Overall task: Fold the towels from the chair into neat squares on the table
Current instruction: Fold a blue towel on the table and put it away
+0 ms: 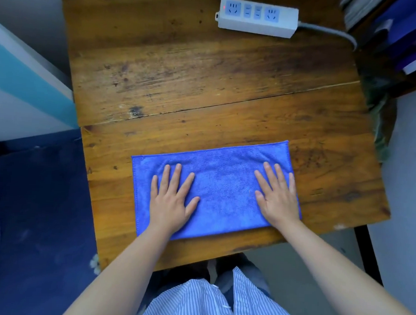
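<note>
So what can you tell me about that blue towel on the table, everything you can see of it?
The blue towel is a soft, fuzzy cloth, microfibre by the look of it, with a stitched hem along its edges. It lies flat as a wide rectangle, slightly askew, near the front edge of the wooden table. It looks folded, not yet square. The left hand and right hand press flat on it with fingers spread, one toward each end. Nothing else touches it.
</note>
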